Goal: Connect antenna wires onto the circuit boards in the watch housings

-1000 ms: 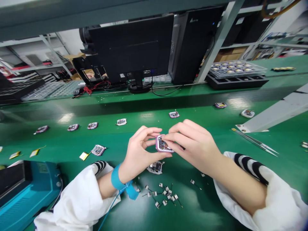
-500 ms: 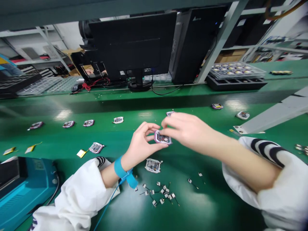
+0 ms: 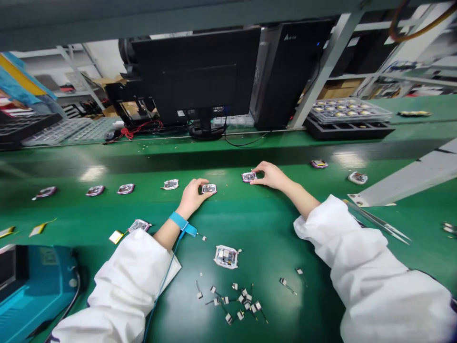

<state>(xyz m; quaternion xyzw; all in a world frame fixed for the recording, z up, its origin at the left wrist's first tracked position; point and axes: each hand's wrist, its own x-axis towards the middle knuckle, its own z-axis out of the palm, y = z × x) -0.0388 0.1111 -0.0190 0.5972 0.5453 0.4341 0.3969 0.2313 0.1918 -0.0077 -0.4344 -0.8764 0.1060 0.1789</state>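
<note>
Resting open on the green desk, left hand touches one circuit module, right hand a second circuit module; neither grips.

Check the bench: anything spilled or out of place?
Small wired components lie scattered in no order on the green bench mat, unlike the circuit modules spaced along a row farther out. One square-ish module also sits apart from that row, just beside the scatter.
</note>
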